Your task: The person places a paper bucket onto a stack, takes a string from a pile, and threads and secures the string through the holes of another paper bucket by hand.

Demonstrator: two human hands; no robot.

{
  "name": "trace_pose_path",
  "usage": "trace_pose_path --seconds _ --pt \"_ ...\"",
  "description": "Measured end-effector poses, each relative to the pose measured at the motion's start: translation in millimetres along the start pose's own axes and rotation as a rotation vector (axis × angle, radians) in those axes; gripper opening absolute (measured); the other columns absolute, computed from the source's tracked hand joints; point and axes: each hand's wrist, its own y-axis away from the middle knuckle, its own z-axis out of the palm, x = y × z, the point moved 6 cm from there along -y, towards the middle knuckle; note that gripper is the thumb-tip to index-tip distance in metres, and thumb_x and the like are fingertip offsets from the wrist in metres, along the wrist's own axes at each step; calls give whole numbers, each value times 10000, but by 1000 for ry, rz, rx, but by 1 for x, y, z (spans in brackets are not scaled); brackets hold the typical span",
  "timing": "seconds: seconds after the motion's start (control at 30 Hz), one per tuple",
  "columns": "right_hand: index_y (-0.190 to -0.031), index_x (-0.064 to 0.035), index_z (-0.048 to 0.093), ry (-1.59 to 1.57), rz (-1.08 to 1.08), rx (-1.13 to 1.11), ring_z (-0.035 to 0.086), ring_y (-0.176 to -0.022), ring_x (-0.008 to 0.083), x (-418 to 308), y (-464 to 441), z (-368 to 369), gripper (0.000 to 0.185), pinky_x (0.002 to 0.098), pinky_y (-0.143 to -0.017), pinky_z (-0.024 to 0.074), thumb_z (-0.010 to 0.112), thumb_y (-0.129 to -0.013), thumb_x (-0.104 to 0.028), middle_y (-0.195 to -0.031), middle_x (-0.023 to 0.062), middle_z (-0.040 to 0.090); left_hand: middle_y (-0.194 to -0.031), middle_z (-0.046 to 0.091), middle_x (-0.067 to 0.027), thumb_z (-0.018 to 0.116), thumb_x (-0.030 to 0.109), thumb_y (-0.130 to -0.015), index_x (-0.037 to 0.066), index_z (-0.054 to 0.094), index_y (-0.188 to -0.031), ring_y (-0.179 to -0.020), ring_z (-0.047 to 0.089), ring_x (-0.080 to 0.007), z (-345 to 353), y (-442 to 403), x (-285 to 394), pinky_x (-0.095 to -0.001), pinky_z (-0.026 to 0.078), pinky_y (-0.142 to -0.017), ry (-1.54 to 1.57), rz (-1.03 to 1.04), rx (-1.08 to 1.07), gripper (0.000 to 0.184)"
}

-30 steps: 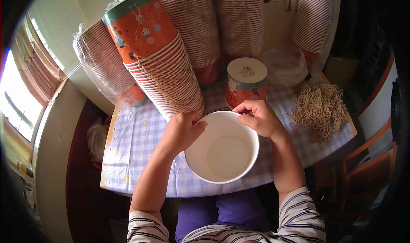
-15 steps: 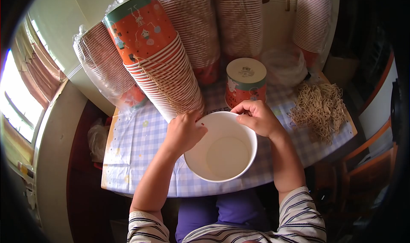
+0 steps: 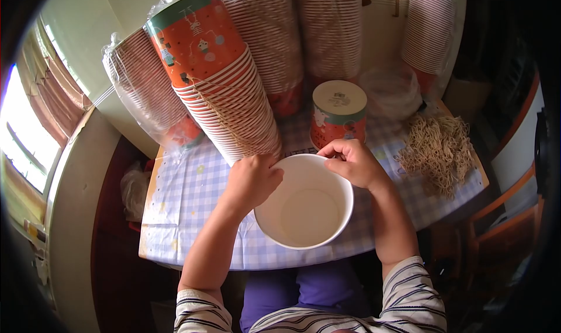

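Note:
A large paper bucket [image 3: 311, 219], white inside, faces me with its mouth toward me at the table's front. My left hand [image 3: 252, 181] is closed on its rim at the upper left, fingers curled and partly hidden. On the upper right of the same rim, my right hand [image 3: 354, 164] pinches with thumb and fingers. Just behind stands an orange-and-green bucket [image 3: 338, 122], bottom up. A tall leaning stack of nested orange buckets [image 3: 234, 111] rises behind my left hand, with tan cords [image 3: 225, 116] draped down its side.
A heap of tan cords [image 3: 438, 152] lies at the table's right. Plastic-wrapped bucket stacks [image 3: 263, 40] line the back, with another wrapped stack [image 3: 146, 81] at the left. A clear plastic bag [image 3: 390, 93] sits behind the upturned bucket. A blue checked cloth [image 3: 198, 216] covers the table.
Both hands keep their hold on the rim. The bucket has shifted and turned very slightly, and the left thumb lies a little differently along the rim.

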Motion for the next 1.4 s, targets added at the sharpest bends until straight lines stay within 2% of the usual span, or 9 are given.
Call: trace_pose_path --seconds 0.2,0.3,0.5,0.7,0.8,0.97,1.13,1.23,1.4 --pt "-937 70 662 -17 -2 -24 622 -721 82 -1 0 0 190 237 -628 503 566 -797 -17 -831 77 689 -854 681 -168 713 283 -708 43 659 -966 -780 660 -340 2 3 4 -415 508 -746 -80 27 13 356" --pt "-987 76 640 -4 11 -58 629 -761 90 2 -1 0 206 235 -666 509 570 -818 -18 -878 84 683 -864 679 -131 746 318 -727 32 651 -962 -787 667 -271 -8 11 9 -381 510 -747 98 10 109 383" --pt "-1019 79 627 -1 19 -69 639 -799 105 6 -2 -3 218 241 -701 516 573 -834 -23 -917 98 681 -885 652 -107 700 281 -848 -27 594 -1002 -799 624 -132 1 -3 -36 -271 496 -705 627 -122 17 361" --pt "-1016 67 642 -74 15 -76 630 -791 100 8 -3 -3 222 243 -706 509 588 -833 -47 -899 81 683 -1082 601 -75 608 125 -888 15 562 -1185 -825 581 -106 13 7 -52 -269 468 -740 1184 15 295 320" --pt "-1018 60 648 -96 15 -84 623 -795 94 8 -4 -2 227 240 -710 503 594 -832 -59 -899 71 684 -1156 564 -82 596 90 -881 31 551 -1213 -839 578 -97 39 13 -81 -268 469 -756 1196 -82 301 339" --pt "-1038 55 644 -90 34 -119 623 -817 96 11 -6 -2 237 240 -729 502 592 -842 -68 -921 72 682 -895 660 -33 617 175 -921 0 644 -1032 -771 555 -78 81 20 -100 -235 441 -717 1420 -157 271 208" --pt "-1085 49 626 -124 34 -137 623 -855 94 14 -9 -2 257 242 -757 500 595 -867 -84 -950 77 679 -900 655 -32 584 244 -939 -4 651 -996 -778 547 -89 70 23 -90 -256 431 -747 1463 -36 245 263" --pt "-1123 34 608 -346 10 21 606 -831 80 15 -11 -5 283 230 -757 490 598 -893 -129 -979 84 672 -901 653 -35 578 261 -941 -9 649 -985 -788 546 -97 69 27 -85 -264 425 -766 1425 -12 225 283" --pt "-1108 18 606 -312 -165 311 544 -679 85 32 -2 -50 256 223 -647 451 537 -930 -152 -934 95 669 -903 658 -53 592 259 -937 -24 641 -996 -828 573 -121 77 26 -90 -281 460 -777 1328 -19 245 293"
